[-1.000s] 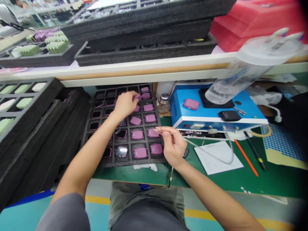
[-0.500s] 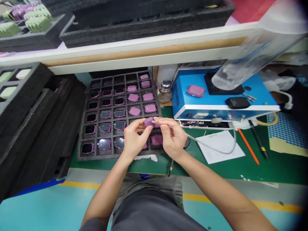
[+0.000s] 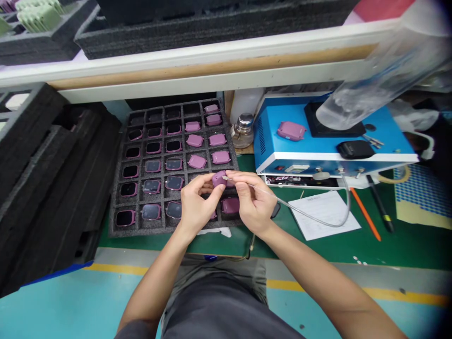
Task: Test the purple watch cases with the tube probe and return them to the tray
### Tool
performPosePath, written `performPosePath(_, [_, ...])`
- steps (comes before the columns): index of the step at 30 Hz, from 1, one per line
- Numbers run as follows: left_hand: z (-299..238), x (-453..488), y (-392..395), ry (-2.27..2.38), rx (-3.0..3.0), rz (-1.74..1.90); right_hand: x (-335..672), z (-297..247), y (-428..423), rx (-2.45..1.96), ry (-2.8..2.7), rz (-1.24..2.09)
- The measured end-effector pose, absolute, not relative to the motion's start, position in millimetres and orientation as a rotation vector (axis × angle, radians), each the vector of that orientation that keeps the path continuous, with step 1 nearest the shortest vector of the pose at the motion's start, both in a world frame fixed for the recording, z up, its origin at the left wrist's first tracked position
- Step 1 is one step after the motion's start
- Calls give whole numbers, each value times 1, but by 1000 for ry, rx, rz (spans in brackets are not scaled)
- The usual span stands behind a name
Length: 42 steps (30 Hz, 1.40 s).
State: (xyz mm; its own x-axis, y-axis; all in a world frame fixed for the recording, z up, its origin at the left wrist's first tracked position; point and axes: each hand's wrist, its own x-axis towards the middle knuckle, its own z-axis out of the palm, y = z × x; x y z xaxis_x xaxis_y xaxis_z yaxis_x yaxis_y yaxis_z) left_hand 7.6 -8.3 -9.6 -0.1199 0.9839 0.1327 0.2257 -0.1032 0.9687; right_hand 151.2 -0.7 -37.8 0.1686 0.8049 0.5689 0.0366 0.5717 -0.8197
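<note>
My left hand (image 3: 197, 205) is shut on a pink watch case (image 3: 219, 179), held above the lower right of a dark grey foam tray (image 3: 158, 230). My right hand (image 3: 254, 203) pinches a thin nozzle (image 3: 229, 179) whose tip touches that case. Its transparent tube (image 3: 300, 209) runs off to the right, towards a blue machine (image 3: 293, 162). Rows of pink cases (image 3: 221, 157) and dark-screened watch bodies (image 3: 151, 212) sit in the tray's compartments. Both hands hide its lower right cells.
A pink case (image 3: 291, 131) and a black case (image 3: 355, 149) lie on the machine, with a glass bottle (image 3: 243, 131) beside it. Paper (image 3: 325, 215) and pens (image 3: 365, 214) lie on the green mat. Stacked black foam trays (image 3: 52, 165) stand left; a white shelf (image 3: 212, 70) crosses above.
My left hand has moved down from the tray's upper part and now holds a pink case against the nozzle. My right hand has risen slightly. The view has tilted downward.
</note>
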Motion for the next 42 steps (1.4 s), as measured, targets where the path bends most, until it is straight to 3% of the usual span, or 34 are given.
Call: performPosePath(42, [-3,5,-2,1428,1443,1321,150,-31,7,-815,-1332,581])
